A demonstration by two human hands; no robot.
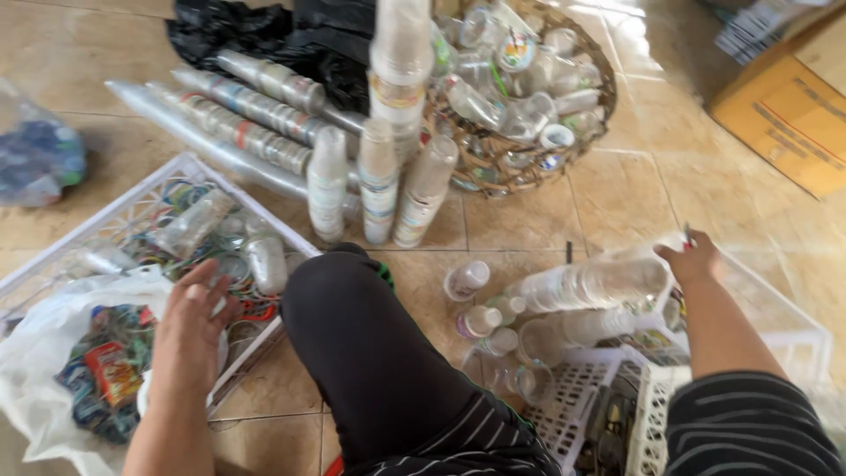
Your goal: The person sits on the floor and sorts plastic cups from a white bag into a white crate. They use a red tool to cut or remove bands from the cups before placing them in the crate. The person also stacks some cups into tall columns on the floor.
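From the head camera I see my left hand (196, 310) lying flat and unclenched, palm down, on the rim of a white plastic crate (132, 204) filled with loose clear cups and coloured lid seals; it grasps nothing. A white plastic bag (40, 339) of crumpled seals lies just beside that wrist. My right hand (693, 262) rests on the end of a stack of clear plastic cups (589, 284) lying sideways over a second white crate (582, 383); I cannot tell whether its fingers are clenched. Ahead, 3 upright cup stacks (379, 181) stand before a wicker basket (493, 159) full of cups. My black-clad knee (352, 326) sits between both hands.
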